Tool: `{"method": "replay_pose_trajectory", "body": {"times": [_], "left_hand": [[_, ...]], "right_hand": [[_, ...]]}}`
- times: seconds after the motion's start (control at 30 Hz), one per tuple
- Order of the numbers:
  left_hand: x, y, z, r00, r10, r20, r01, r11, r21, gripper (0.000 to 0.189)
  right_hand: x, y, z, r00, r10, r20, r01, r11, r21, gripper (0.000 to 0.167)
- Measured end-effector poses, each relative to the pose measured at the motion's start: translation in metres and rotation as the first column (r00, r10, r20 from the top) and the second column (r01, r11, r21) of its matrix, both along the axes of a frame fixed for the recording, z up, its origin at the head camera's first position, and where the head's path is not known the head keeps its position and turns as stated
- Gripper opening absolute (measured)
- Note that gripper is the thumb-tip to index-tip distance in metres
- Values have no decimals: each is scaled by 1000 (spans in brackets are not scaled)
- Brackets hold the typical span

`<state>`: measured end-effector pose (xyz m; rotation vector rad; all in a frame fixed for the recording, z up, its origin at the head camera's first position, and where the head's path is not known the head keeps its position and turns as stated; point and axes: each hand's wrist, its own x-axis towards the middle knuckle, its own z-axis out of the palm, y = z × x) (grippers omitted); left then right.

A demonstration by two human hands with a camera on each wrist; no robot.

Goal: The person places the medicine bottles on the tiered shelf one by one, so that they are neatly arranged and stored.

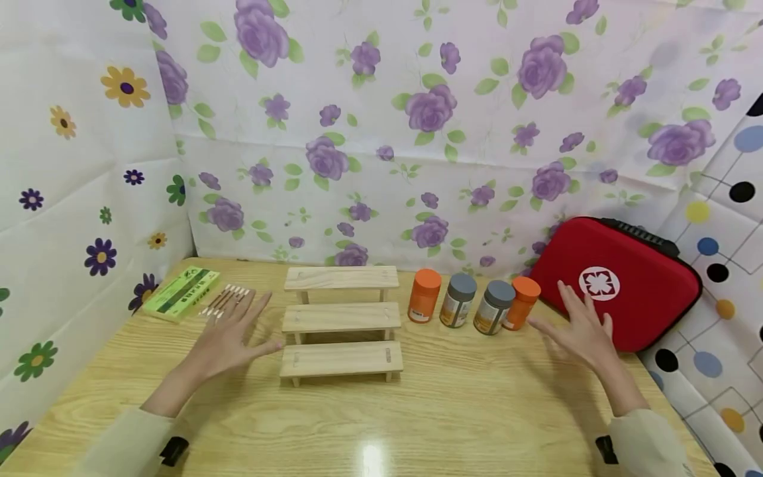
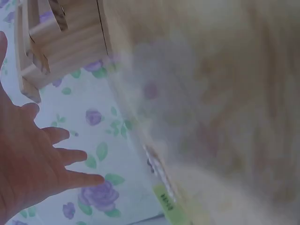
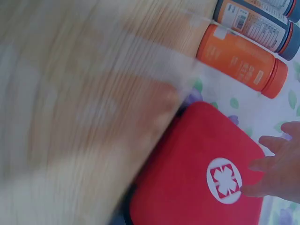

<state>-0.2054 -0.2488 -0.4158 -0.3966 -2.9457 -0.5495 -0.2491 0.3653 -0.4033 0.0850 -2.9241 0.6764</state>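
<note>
Though softly grained, a straight-edged wooden stand near left fingers

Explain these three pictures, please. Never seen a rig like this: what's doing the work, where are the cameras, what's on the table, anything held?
There's no robot: you see a person's bare left hand and right hand. The person wears the cameras. The wide picture is from the head, looking forward and down; the other two are from the left and right wrists, each looking at that hand's work.

On the table, left to right in the head view: a green box, white-tipped sticks, a three-step wooden stand, four bottles (two orange, two grey-lidded) and a red case.

Nothing is held. The left hand is near the sticks, the right hand near the case; whether either touches is hard to tell.
</note>
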Motion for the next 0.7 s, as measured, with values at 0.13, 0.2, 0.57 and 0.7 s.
{"method": "replay_pose_trajectory", "body": {"times": [0.13, 0.2, 0.57, 0.7], "left_hand": [[6, 7, -8, 999, -24, 46, 18, 993, 114, 94], [8, 11, -12, 997, -41, 72, 29, 985, 168, 94], [-5, 24, -23, 967, -206, 148, 120, 886, 447, 102], [-9, 24, -25, 961, -230, 154, 125, 856, 502, 107]], "right_hand": [[-11, -10, -4, 999, 14, 44, -7, 989, -148, 97], [-14, -15, -5, 998, 26, 65, -10, 972, -237, 95], [-24, -22, -1, 987, 76, 142, 17, 829, -559, 89], [-29, -23, -2, 981, 88, 172, 34, 797, -603, 89]]}}
